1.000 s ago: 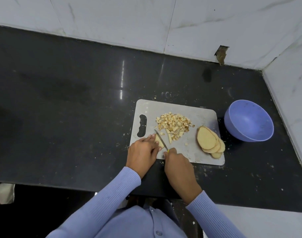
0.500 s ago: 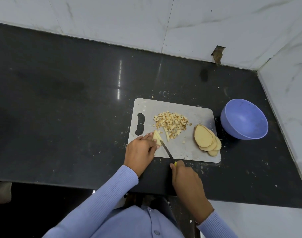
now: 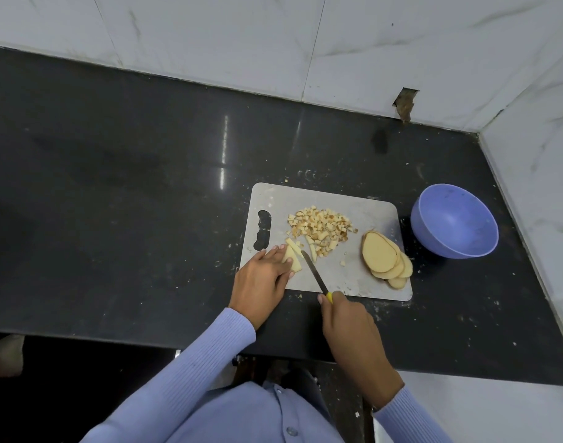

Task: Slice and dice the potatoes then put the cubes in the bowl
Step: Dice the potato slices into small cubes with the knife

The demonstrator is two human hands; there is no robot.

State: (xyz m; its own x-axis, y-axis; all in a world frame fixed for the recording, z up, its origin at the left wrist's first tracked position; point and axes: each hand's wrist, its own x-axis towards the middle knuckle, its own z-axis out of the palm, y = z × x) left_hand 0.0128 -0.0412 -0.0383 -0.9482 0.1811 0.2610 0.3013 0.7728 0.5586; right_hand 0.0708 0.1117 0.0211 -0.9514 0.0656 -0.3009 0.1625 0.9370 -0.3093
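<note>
Since half a second ago, right hand (image 3: pixel 344 318) has drawn back, fingers wrapped round the yellow-handled knife (image 3: pixel 314 272); blade tip lies just right of the potato strips (image 3: pixel 292 258). Left hand (image 3: pixel 263 274) pins them, their long axis parallel to the blade. Beyond: diced cubes (image 3: pixel 320 227), uncut slices (image 3: pixel 384 258), empty blue bowl (image 3: pixel 454 220) far right.

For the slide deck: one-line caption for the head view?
Left hand steadies potato strips while right hand draws the knife; diced pile, slices, empty bowl.
</note>
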